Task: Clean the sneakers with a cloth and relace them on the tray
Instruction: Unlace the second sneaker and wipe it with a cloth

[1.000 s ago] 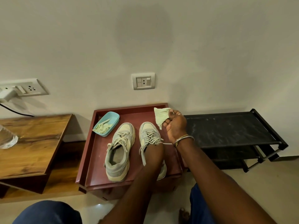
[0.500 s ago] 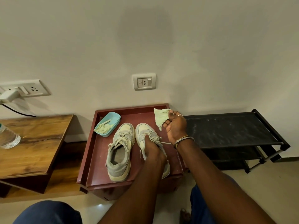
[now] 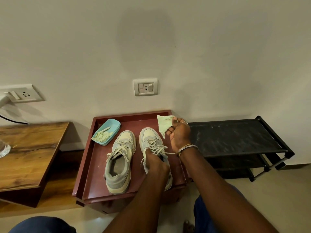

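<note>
Change logged over the last second: the left hand [image 3: 156, 163] has slid back from the laces toward the mouth of the sneaker [image 3: 149, 137] and swung its toe slightly nearer the second sneaker [image 3: 121, 158]; both shoes stand on the tray [image 3: 94, 165], laced. Left fingers are curled round the sneaker's collar, holding it; the right hand [image 3: 179, 133] hovers over the tray's far right corner, cloth [image 3: 164, 125] pinched between thumb and fingertips, clear of the shoe. I read this as steadying the shoe for wiping; relacing not yet begun.
</note>
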